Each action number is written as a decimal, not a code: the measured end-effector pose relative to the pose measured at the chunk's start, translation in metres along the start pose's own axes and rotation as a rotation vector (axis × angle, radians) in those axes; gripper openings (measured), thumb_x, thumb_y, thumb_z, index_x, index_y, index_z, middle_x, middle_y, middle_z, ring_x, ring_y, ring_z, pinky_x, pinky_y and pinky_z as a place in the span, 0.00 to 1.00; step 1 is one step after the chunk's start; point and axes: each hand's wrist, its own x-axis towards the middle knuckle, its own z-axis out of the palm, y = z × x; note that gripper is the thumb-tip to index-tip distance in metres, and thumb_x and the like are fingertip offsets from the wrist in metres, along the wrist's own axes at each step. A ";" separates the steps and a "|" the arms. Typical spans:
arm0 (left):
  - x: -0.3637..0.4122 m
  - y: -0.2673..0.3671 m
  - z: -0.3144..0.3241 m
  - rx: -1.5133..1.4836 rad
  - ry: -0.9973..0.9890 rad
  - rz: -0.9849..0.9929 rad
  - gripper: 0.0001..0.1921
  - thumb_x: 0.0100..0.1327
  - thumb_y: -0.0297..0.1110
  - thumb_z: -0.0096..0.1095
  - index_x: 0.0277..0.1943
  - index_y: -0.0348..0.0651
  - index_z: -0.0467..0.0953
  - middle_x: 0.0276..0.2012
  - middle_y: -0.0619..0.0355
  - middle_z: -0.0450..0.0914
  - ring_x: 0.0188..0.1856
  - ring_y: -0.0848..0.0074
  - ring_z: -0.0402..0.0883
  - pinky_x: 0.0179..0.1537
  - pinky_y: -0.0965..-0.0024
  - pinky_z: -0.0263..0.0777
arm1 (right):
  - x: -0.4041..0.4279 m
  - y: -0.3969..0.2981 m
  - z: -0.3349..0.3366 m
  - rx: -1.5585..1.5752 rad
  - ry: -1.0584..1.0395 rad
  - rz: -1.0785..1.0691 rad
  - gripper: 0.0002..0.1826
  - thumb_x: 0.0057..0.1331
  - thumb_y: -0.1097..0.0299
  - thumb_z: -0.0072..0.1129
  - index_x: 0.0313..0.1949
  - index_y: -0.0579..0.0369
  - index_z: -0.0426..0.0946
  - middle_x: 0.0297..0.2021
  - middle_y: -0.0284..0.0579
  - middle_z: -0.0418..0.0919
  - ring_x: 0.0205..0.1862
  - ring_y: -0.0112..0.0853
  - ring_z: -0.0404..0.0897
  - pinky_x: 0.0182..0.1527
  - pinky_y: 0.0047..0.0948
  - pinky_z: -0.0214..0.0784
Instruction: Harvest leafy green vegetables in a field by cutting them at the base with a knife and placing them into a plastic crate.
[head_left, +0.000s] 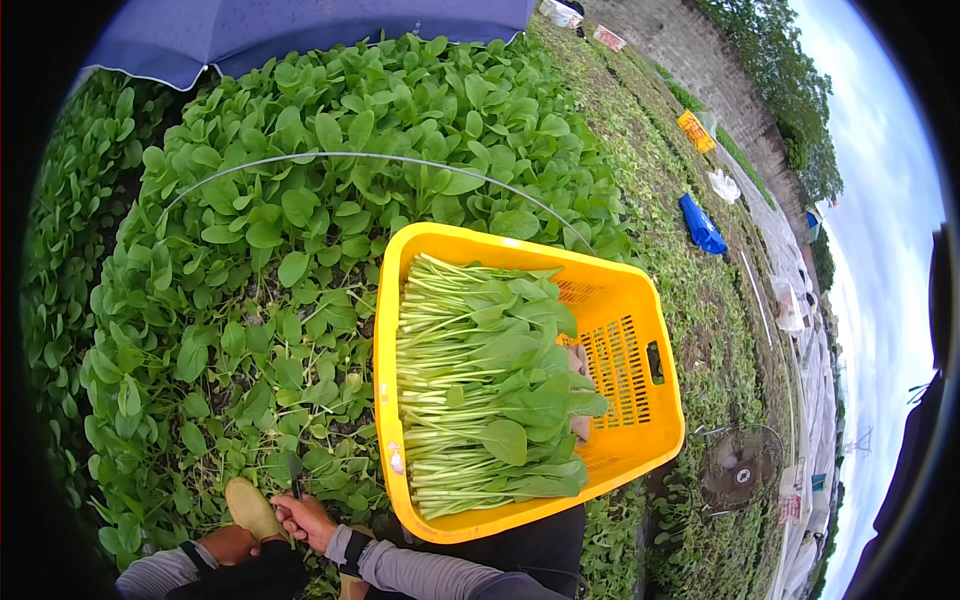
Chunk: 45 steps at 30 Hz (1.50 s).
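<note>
My right hand (309, 520) is closed around the handle of a knife (294, 475), whose dark blade points away over the low greens. Beside it, my left hand (229, 545) rests by a tan shoe (250, 508) at the ankle; its fingers are partly hidden, so its grip is unclear. To the right stands a yellow plastic crate (385, 337), tilted in view. Cut leafy greens (495, 375) lie in it in rows, pale stems to the left and leaves to the right. A brown cloth-like piece (579, 360) shows behind the leaves.
Dense leafy plants (360, 105) grow ahead, under a thin hoop (375, 155). A purple umbrella (300, 34) overhangs the far end. Rightward are a round fan (741, 475), a blue bag (702, 225), a yellow crate (696, 132) and white plastic sheeting (814, 390).
</note>
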 end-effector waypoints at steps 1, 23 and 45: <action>0.000 0.000 0.000 -0.021 0.036 0.012 0.08 0.63 0.41 0.64 0.38 0.48 0.83 0.31 0.48 0.85 0.38 0.49 0.88 0.43 0.50 0.79 | 0.000 0.000 0.000 -0.001 -0.002 0.000 0.10 0.79 0.57 0.63 0.46 0.48 0.79 0.28 0.29 0.78 0.19 0.15 0.69 0.16 0.18 0.51; -0.019 0.006 -0.022 -0.043 -0.106 -0.140 0.15 0.68 0.48 0.64 0.38 0.46 0.86 0.32 0.46 0.87 0.39 0.48 0.88 0.42 0.48 0.79 | -0.003 0.000 0.002 -0.019 0.012 -0.020 0.10 0.78 0.59 0.64 0.42 0.48 0.76 0.28 0.29 0.77 0.19 0.16 0.67 0.16 0.19 0.49; -0.003 0.023 -0.207 0.716 0.601 -0.145 0.03 0.53 0.30 0.70 0.28 0.42 0.85 0.30 0.54 0.87 0.37 0.61 0.90 0.39 0.59 0.84 | 0.016 -0.053 0.057 -0.459 0.120 -0.512 0.14 0.82 0.68 0.56 0.60 0.64 0.77 0.29 0.39 0.79 0.21 0.20 0.71 0.22 0.23 0.61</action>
